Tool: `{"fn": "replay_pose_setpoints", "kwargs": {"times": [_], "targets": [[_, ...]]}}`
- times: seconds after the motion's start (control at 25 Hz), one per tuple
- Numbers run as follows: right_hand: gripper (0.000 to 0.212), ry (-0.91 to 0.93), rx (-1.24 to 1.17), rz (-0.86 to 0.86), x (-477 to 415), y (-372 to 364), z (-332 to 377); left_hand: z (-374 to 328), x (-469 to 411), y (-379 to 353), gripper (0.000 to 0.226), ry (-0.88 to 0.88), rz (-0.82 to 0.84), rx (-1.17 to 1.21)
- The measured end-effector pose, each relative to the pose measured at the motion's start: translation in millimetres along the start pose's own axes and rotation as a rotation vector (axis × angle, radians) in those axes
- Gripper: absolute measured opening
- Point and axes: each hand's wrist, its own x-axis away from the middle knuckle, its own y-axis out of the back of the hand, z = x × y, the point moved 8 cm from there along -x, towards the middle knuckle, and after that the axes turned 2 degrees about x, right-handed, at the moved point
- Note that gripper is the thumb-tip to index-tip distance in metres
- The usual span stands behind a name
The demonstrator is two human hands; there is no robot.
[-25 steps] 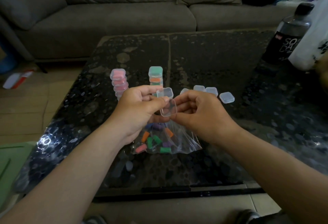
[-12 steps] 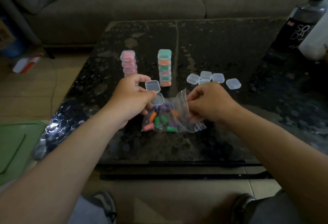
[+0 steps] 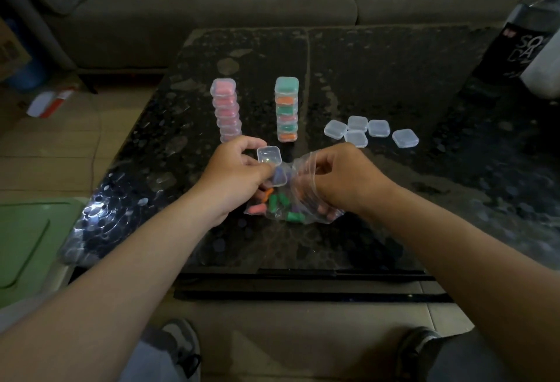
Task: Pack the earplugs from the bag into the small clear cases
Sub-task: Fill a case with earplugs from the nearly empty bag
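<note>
Left hand (image 3: pixel 236 175) pinches a small clear hinged plastic case (image 3: pixel 269 159), lid open; right hand (image 3: pixel 342 178) grips the lifted mouth of the clear plastic bag (image 3: pixel 304 169); its coloured foam earplugs (image 3: pixel 274 201) lie just below both hands, so I'd reach in right-handed.

Two stacks of filled cases stand at twelve o'clock: a pink stack (image 3: pixel 226 110) about seven high and a mixed stack (image 3: pixel 286 109) of six. Five empty cases (image 3: pixel 357 131) lie at two o'clock. There is one open case (image 3: pixel 272 166) and one bag (image 3: pixel 298 196).
</note>
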Motion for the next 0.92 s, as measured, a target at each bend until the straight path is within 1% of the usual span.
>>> {"fn": "replay_pose_setpoints", "kwargs": {"times": [0.08, 0.16, 0.28, 0.4, 0.6, 0.76, 0.92], "targets": [[0.022, 0.046, 0.036, -0.032, -2, 1, 1, 1, -1, 1, 0.041, 0.005, -0.008, 0.003], [0.025, 0.072, 0.079, -0.056, -6, -3, 0, 2, -3, 1, 0.041, 0.013, -0.015, 0.006], [0.015, 0.095, 0.121, -0.095, -12, -6, -1, 6, -4, -1, 0.041, 0.018, -0.025, 0.025], [0.006, 0.092, 0.156, -0.086, -16, -9, -1, 8, -5, -2, 0.041, 0.013, -0.03, 0.054], [0.019, 0.113, 0.108, -0.071, -17, -10, -1, 9, -8, -2, 0.035, 0.011, -0.04, 0.071], [0.011, 0.127, 0.071, -0.039, -18, -9, 0, 11, -11, -2, 0.034, 0.015, -0.038, 0.067], [0.008, 0.116, 0.093, -0.055, -18, -10, 0, 12, -13, -1, 0.033, 0.006, -0.052, 0.062]]}}
